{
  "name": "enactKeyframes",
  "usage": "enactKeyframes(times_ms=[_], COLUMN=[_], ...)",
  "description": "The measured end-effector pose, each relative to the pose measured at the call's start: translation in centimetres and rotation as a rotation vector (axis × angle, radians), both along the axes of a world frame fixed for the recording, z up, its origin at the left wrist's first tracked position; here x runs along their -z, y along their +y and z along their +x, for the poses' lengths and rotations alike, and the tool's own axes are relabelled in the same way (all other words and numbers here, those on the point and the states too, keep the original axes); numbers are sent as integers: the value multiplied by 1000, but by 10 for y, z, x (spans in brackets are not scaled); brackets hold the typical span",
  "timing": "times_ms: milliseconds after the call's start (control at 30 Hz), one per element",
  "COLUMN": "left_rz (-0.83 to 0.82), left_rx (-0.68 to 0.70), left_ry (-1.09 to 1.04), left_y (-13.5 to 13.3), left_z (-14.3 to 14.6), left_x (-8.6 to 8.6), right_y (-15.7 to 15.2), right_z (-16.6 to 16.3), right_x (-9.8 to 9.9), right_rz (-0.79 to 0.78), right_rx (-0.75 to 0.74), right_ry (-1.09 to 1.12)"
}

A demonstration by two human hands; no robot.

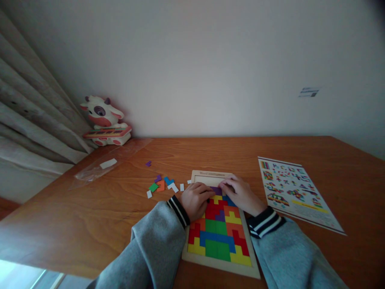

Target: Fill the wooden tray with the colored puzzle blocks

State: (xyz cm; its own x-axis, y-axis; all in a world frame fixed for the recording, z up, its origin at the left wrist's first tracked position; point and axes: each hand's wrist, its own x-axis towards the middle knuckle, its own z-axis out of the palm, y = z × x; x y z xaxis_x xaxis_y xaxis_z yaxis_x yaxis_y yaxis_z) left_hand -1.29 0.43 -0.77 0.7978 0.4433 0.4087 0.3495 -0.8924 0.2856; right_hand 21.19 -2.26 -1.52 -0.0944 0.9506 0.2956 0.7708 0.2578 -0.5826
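Note:
A wooden puzzle board (221,269) lies on the table before me, its lower part filled with coloured block pieces. Its far end shows bare wood. My left hand (197,198) rests over the board's left side, fingers curled together, tips by the left end of a purple puzzle piece (215,191). From the other side, my right hand (240,194) reaches in with thumb and fingers closed at that piece's right end. Whatever lies under the left fingers is hidden. Below the hands, red, yellow, orange, blue and green pieces (216,227) sit flat in the frame.
Loose pieces lie left of the board, among them an orange piece (161,185), a green piece (153,187) and several white ones. A printed pattern sheet (296,190) is on the right. Clear plastic wrap (93,170) and a toy cow keyboard (106,122) are at the far left.

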Motion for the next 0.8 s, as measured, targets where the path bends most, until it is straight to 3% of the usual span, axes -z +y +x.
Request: enactKeyframes(times_ms=[233,433,800], left_rz=[17,12,24], left_rx=[35,49,54], left_ry=[22,20,23], left_y=[0,0,-2], left_z=[1,0,1], left_x=[5,3,0], right_y=[2,4,4], right_z=[7,13,15], right_x=[-1,7,6], right_rz=[-65,-24,-19], right_rx=[-81,-24,-52], right_ry=[66,76,70])
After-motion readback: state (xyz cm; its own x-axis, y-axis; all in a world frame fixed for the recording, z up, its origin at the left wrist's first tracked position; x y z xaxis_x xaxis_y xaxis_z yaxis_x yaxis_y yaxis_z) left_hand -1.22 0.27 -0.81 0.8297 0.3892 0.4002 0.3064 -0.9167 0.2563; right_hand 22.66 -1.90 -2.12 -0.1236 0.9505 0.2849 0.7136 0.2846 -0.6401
